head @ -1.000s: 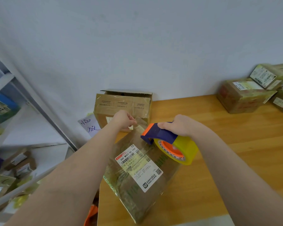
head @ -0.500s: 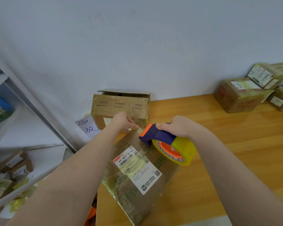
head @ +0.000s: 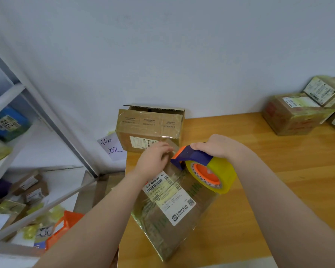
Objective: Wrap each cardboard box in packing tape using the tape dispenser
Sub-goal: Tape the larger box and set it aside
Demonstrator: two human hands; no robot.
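Box [head: 168,215] lies on the counter's [head: 278,171] near left corner, glossy with tape over its label. My left hand [head: 155,161] curls over its far end, gripping it. My right hand [head: 219,147] grasps the dispenser [head: 193,157], whose mouth touches that same end. I judge a strip is being started. Next I'd draw the dispenser nearward along the top, pressing down, with the left hand anchoring the box.

One head-worn wide-angle view looks down and forward, close over the table [head: 298,171], toward the wall [head: 182,55].
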